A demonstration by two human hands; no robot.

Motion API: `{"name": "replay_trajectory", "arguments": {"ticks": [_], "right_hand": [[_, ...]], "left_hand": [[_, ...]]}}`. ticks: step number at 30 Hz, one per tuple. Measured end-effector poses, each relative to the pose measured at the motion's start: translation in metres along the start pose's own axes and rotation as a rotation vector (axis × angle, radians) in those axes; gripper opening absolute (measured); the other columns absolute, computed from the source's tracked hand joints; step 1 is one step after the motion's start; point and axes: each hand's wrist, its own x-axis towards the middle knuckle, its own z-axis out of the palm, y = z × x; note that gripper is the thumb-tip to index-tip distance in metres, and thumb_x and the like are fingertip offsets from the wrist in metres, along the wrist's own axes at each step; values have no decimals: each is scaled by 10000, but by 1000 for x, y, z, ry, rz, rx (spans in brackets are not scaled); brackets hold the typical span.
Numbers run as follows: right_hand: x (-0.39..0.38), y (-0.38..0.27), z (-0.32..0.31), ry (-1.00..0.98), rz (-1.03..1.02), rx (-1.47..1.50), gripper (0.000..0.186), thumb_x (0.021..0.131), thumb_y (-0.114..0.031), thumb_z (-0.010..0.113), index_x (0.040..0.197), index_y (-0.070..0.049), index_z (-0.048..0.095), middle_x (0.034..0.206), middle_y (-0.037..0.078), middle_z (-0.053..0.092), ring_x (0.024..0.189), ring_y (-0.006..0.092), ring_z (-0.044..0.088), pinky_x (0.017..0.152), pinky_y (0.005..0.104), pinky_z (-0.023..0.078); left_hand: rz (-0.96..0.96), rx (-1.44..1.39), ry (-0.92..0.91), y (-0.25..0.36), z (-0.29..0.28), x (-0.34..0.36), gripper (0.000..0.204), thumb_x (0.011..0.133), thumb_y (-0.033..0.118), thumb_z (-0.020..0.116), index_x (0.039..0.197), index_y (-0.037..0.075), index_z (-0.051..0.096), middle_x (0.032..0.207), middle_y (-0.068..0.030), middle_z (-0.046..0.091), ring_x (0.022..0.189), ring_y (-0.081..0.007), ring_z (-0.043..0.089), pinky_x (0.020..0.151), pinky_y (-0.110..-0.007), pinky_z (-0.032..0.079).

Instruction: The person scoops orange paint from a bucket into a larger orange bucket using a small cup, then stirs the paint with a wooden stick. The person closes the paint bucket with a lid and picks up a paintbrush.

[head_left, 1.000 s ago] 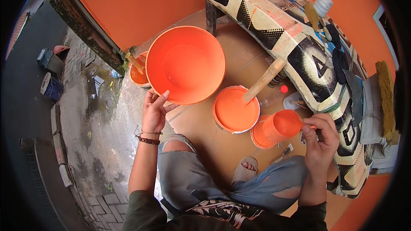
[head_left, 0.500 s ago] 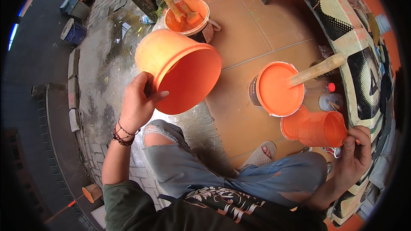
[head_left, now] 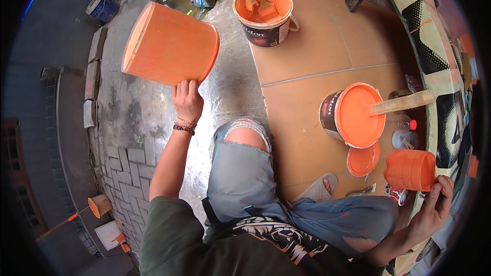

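My left hand [head_left: 187, 101] grips the rim of an orange plastic bucket [head_left: 171, 46]. The bucket lies tipped on its side in the air, its mouth toward the right and its bottom toward the far left. On the right, my right hand [head_left: 432, 209] pinches the edge of a ribbed orange container [head_left: 410, 170], like a cut-off bottle, held up above the floor. Between the hands stands a dark pail [head_left: 360, 115] of orange paint with a wooden handle [head_left: 403, 102] slanting out of it. A round orange-coated lid [head_left: 363, 158] lies beside that pail.
Farther off, a second paint pail [head_left: 263, 15] holds a brush and another handle. A patterned bench [head_left: 432, 46] runs along the right, with a red-capped bottle [head_left: 404, 121] beneath its edge. Grey pavement [head_left: 128, 117] lies left, with an orange tub [head_left: 99, 206] and a blue bucket [head_left: 104, 6].
My left hand has swung the bucket up and left, turning its mouth away so its outer wall shows. The container in my right hand has turned. The view has shifted too.
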Motion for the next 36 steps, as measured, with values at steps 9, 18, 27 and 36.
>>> {"name": "replay_trajectory", "arguments": {"ticks": [9,18,27,36], "right_hand": [[0,-1,-14,-31,-63,-129,143,972,-85,552,1020,47,576,987,76,513,903,159,476,824,271,395],[0,12,-20,-2,-22,-61,140,957,-89,578,1004,42,591,980,67,509,906,154,470,831,273,391],[19,-4,-3,28,-42,31,132,906,-54,646,992,45,637,1023,76,551,853,129,529,731,243,441],[101,20,80,-425,-261,-422,133,822,-109,685,880,9,706,794,160,646,668,303,613,639,365,491]], "left_hand": [[-258,-131,-250,37,75,-68,177,714,-4,617,839,67,514,817,-116,529,749,-333,556,710,-419,432],[-450,-124,-45,-19,5,-9,311,723,110,783,850,37,509,809,-133,537,746,-358,546,651,-426,454],[-720,-1015,44,58,-105,65,297,770,-5,793,882,40,522,782,23,564,701,-36,524,636,-172,435],[-895,-1468,-364,135,-90,67,270,799,28,764,894,60,514,773,-8,613,652,-67,563,612,-212,473]]}}
